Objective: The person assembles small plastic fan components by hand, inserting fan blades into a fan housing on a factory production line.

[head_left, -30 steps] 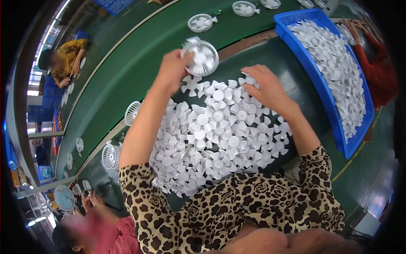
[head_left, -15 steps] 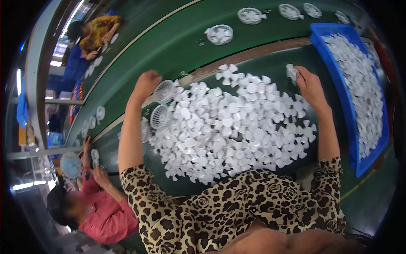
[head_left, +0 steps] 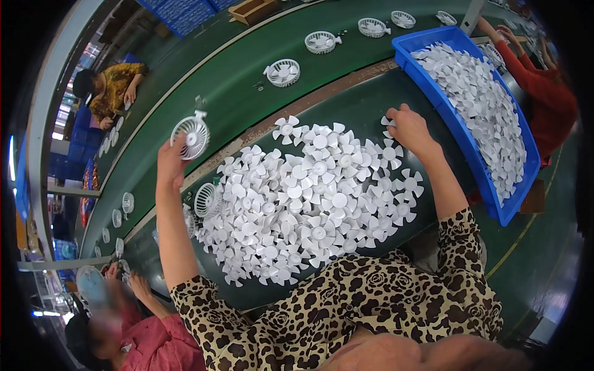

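Observation:
My left hand (head_left: 171, 162) grips a round white fan housing (head_left: 193, 140) with slatted sides, raised over the edge of the green belt. My right hand (head_left: 409, 128) is closed at the far right of the pile, with a small white fan blade (head_left: 387, 125) at its fingertips. Between my arms spreads a large heap of white fan blades (head_left: 303, 204) on the dark green worktop. Another white housing (head_left: 207, 200) leans against the heap's left side, near my left forearm. Part of a further housing shows behind that forearm.
Beyond the worktop runs a green conveyor belt (head_left: 238, 93) carrying several white fan housings (head_left: 284, 73). A blue tray (head_left: 463, 137) full of fan blades stands at my right. Co-workers sit at the lower left in a red top (head_left: 162, 343), far left and far right.
My left hand has taken up a housing from beside the heap and holds it raised. My right hand still has its blade. The view has shifted right, bringing in more of the tray.

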Available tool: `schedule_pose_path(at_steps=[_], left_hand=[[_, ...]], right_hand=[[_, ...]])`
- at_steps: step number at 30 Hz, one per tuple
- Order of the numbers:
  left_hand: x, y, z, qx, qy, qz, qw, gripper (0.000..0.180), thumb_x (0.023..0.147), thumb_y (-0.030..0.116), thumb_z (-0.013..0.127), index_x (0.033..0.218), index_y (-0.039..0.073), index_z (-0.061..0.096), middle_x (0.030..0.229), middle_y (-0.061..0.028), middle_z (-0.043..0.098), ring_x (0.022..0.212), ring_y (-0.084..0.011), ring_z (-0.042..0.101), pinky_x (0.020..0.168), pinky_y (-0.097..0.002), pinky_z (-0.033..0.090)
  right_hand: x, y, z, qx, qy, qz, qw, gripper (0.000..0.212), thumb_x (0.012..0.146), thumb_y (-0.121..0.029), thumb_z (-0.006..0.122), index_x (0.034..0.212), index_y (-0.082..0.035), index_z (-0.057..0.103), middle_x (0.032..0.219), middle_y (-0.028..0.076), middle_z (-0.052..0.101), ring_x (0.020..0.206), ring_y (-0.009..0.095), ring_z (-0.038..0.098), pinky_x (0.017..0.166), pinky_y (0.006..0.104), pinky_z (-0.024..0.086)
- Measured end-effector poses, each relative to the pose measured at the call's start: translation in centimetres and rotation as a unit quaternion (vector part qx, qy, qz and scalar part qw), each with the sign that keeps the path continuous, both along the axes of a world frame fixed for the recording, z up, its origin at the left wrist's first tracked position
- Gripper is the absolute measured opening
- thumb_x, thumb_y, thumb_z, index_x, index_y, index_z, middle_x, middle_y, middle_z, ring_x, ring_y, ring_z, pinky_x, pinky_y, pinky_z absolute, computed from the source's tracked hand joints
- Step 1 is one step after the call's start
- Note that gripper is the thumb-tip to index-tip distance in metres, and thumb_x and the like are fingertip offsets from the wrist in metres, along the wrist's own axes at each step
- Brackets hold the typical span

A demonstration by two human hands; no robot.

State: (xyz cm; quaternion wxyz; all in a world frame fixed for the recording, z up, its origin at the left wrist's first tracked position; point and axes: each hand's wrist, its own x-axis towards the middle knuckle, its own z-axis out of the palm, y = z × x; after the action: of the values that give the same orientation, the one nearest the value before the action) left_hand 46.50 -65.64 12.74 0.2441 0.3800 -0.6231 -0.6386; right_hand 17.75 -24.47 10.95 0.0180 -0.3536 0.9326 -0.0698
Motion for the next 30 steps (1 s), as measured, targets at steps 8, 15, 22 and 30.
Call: schedule_pose_path(at_steps=[8,15,22,30], left_hand=[[-4.8,11.2,-0.4,0.220,0.084,-0.221,0.946,0.035,0.091,0.020,0.053,0.115,-0.005,0.051,0.104,-0.0164,0.063,0.088,-0.0265,0.066,0.072,-0.0395,0.057],[-8.0,16.4,-0.5,0.251,0.090,-0.205,0.942,0.032,0.094,0.026,0.052,0.108,-0.002,0.054,0.095,-0.0094,0.064,0.081,-0.0142,0.065,0.070,-0.0273,0.057],[-7.0,19.9,-0.6,0.237,0.117,-0.206,0.942,0.043,0.094,0.042,0.048,0.104,0.001,0.055,0.091,-0.0040,0.061,0.078,-0.0109,0.060,0.068,-0.0276,0.051],[-4.2,21.9,-1.4,0.136,0.142,-0.166,0.966,0.022,0.091,0.022,0.060,0.100,0.002,0.055,0.082,0.0015,0.055,0.070,-0.0055,0.048,0.059,-0.0226,0.040]], right_hand=[[-0.8,2.7,-0.1,-0.072,-0.056,0.121,0.988,0.034,0.074,0.002,0.056,0.108,-0.003,0.060,0.095,0.017,0.055,0.090,0.035,0.057,0.082,0.0403,0.046],[3.3,-0.3,2.6,-0.273,-0.142,0.104,0.946,0.038,0.072,-0.010,0.070,0.108,-0.004,0.060,0.082,0.007,0.054,0.060,0.012,0.049,0.055,0.0228,0.042],[11.3,-6.3,4.4,-0.225,-0.020,0.270,0.936,0.032,0.075,-0.019,0.069,0.102,-0.007,0.058,0.088,0.009,0.054,0.071,0.029,0.060,0.058,0.0398,0.049],[14.4,-7.2,3.5,-0.241,0.005,0.274,0.931,0.026,0.074,-0.015,0.067,0.095,-0.005,0.055,0.085,0.011,0.053,0.071,0.028,0.061,0.057,0.0380,0.050]])
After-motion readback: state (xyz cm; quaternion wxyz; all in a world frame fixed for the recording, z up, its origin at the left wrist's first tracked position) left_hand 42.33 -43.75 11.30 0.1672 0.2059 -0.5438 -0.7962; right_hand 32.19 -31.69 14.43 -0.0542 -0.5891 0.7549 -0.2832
